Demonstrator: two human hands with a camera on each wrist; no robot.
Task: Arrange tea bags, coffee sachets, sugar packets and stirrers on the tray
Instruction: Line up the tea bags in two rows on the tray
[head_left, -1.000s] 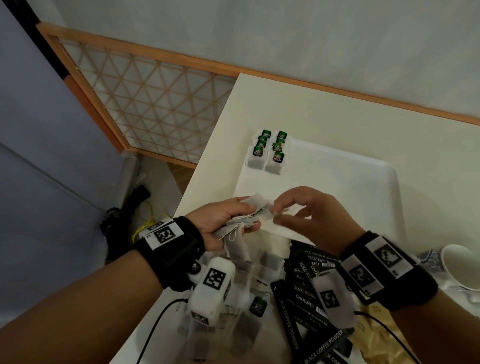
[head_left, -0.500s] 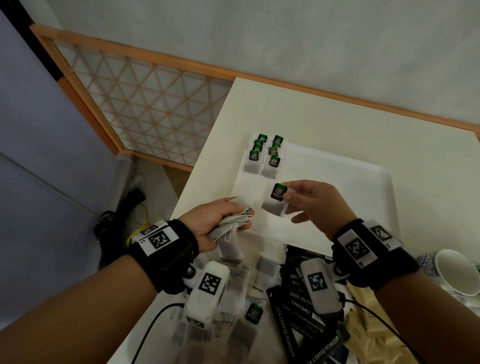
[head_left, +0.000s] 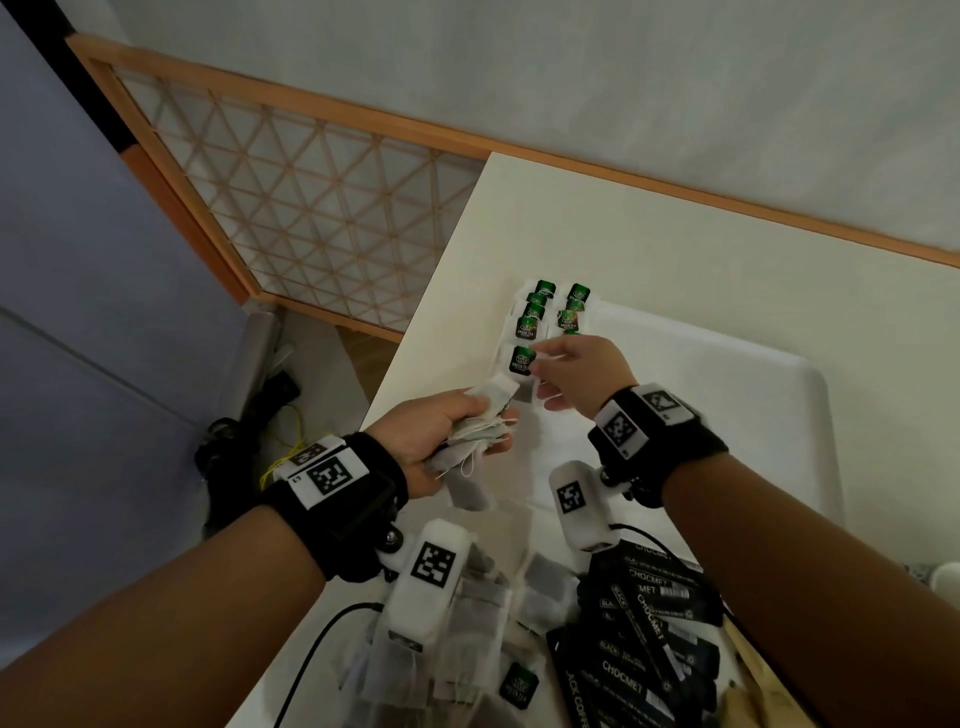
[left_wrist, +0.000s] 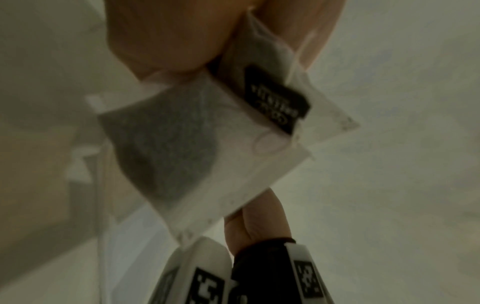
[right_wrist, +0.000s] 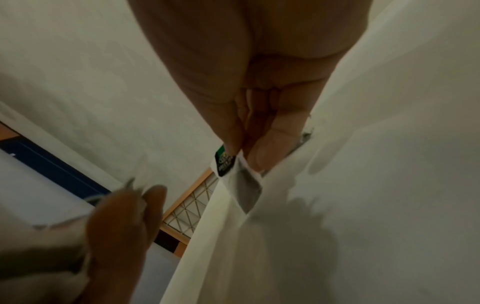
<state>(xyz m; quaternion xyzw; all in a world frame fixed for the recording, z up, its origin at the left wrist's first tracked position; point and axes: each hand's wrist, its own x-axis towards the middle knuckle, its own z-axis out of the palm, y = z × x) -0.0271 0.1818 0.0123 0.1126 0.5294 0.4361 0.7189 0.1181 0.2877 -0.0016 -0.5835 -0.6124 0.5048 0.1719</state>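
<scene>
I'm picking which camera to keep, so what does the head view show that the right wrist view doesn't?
Head only: rows of placed tea bags, coffee sachets and the loose pile near the person.
Right wrist only: thumb and fingertips pinching the bag's top edge.
Both: right hand holding one tea bag at the tray, left hand gripping a bundle.

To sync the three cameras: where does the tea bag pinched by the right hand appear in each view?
Head: the tea bag sits upper centre, at the near end of the tray's left row.
Left wrist: not identifiable; only the bundle held by the left hand shows.
Right wrist: centre, hanging below the fingertips.
Shared landmark: the right hand itself.
</scene>
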